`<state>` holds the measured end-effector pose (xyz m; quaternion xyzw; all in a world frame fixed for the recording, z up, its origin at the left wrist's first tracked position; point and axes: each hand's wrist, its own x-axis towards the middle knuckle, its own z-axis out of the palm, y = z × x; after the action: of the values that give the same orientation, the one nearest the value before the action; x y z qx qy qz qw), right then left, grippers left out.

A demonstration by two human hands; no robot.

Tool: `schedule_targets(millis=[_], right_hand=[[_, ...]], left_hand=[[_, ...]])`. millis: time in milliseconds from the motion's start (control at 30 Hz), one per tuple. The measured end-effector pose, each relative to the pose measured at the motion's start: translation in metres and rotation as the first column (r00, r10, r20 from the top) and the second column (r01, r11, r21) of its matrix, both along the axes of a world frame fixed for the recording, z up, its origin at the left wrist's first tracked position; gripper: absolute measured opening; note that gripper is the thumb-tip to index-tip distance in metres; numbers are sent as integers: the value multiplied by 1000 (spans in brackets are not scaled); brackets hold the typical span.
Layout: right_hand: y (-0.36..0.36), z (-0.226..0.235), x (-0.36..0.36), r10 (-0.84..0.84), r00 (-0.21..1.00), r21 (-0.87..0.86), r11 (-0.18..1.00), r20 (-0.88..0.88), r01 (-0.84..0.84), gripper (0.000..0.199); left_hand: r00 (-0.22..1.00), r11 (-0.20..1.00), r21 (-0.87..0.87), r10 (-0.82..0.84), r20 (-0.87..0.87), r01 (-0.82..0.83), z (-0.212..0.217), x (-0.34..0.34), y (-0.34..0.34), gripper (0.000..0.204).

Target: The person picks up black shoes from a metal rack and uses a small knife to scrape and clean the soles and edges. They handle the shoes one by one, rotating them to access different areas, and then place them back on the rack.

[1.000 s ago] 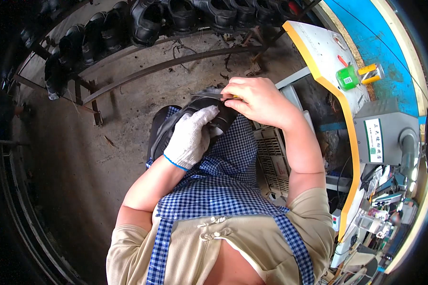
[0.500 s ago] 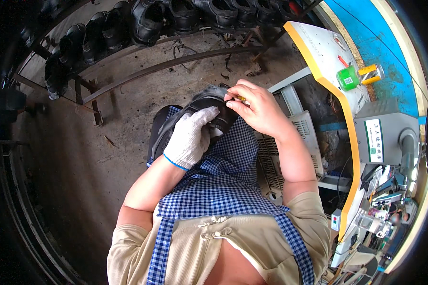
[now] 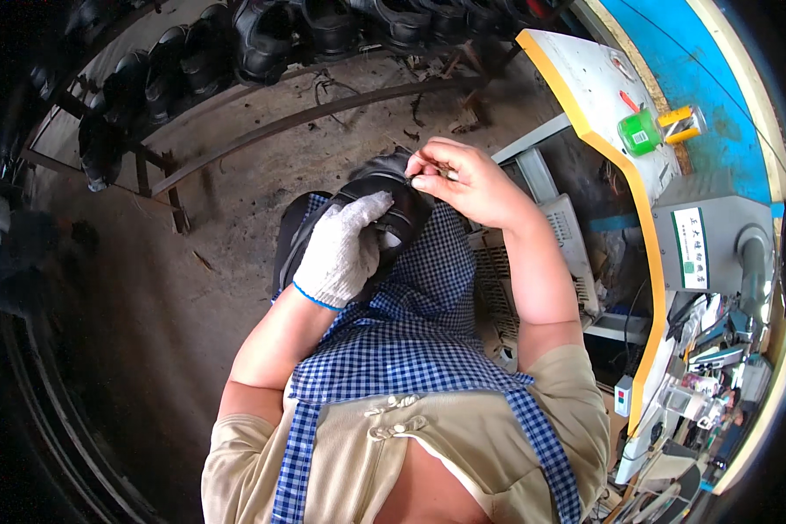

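A black shoe rests on my lap over the blue checked apron. My left hand, in a white knitted glove with a blue cuff edge, is closed round the shoe's side with its thumb on top. At the shoe's far right end is my bare right hand, its fingers pinched on a slim tool with a yellowish handle. The tool's tip is hidden or too small to make out. Part of the shoe is covered by the gloved hand.
Several black shoes line a metal rack ahead. On the right, a yellow-edged bench carries a green-labelled jar and a grey machine. A pale plastic crate stands beneath. Something dark and blurred is at far left.
My right hand has shifted slightly left along the shoe's end, and less of the yellow handle shows. The dark shape at far left has moved nearer and looks larger.
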<state>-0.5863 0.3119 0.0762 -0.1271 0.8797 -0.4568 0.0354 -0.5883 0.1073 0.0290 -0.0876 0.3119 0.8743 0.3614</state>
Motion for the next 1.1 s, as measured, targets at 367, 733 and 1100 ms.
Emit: schedule_targets(millis=[367,733,1100], right_hand=[[-44,-2,58,-199,883,74,965,-426,253,36],[-62,-4,52,-197,758,207,892,-622,401,47],[-46,10,25,-214,839,5,968,-501,250,25]], left_hand=[[906,956,2,278,-319,-293,41,6,-22,24],[892,950,61,309,-330,-306,47,6,-16,21],[950,980,-104,133,-284,-169,42,7,-12,19]])
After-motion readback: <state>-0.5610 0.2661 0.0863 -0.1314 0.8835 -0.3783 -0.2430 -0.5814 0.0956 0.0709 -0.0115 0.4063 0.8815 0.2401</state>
